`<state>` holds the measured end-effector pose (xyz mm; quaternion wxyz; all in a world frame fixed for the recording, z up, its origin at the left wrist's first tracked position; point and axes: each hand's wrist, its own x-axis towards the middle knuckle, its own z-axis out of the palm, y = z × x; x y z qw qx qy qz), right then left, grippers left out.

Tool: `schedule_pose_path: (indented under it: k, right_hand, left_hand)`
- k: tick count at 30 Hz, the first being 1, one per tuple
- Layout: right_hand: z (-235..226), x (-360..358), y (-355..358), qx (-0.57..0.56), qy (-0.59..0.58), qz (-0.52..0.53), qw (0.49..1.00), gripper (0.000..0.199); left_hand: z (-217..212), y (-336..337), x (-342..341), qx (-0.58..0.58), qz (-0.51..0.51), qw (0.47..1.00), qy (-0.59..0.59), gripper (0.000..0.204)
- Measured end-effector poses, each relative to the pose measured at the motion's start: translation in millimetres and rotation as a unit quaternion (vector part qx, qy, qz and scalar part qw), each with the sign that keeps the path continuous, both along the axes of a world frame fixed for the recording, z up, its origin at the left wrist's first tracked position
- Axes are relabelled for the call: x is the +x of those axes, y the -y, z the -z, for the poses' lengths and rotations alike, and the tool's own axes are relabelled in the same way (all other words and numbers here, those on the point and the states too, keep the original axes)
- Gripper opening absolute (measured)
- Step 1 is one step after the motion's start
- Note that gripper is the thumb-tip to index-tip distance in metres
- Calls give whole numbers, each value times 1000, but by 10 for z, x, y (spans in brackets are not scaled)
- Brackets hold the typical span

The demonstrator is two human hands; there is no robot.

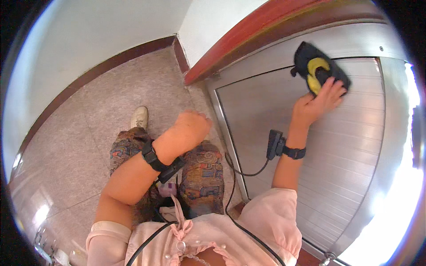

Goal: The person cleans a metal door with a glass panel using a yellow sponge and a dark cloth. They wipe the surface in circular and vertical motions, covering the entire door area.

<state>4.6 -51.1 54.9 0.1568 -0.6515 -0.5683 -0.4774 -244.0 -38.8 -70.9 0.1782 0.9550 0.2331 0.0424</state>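
Against the upper part of a ribbed metal door panel [310,128], my right hand [321,102] presses a black cloth with a yellow patch [319,71]. Its fingers lie over the cloth's lower right edge, and both are a little blurred. My left hand [193,126] hangs in front of my body, above my legs, curled into a fist; I see nothing sticking out of it. Dark bands with small black devices circle both wrists: a left wrist device [171,170] and a right wrist device [276,145].
A red door frame [239,44] runs along the panel's far side. White walls [111,35] with a brown skirting [120,57] meet in a far corner. Black cables [233,190] loop from my wrists. Bright light enters at the right edge. A beige shoe [140,117] stands on the tiled floor [71,146].
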Motion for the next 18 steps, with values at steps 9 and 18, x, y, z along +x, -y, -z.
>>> schedule_pose_path:
  k: [9,18]
  right_hand:
    - [1032,130,-453,-383,-31,60,921,40]
    - [2912,327,-552,-477,-81,-62,873,32]
  left_hand:
    - [-19,46,67,-11,42,998,-41,23]
    - [66,-9,71,-14,39,996,-79,22]
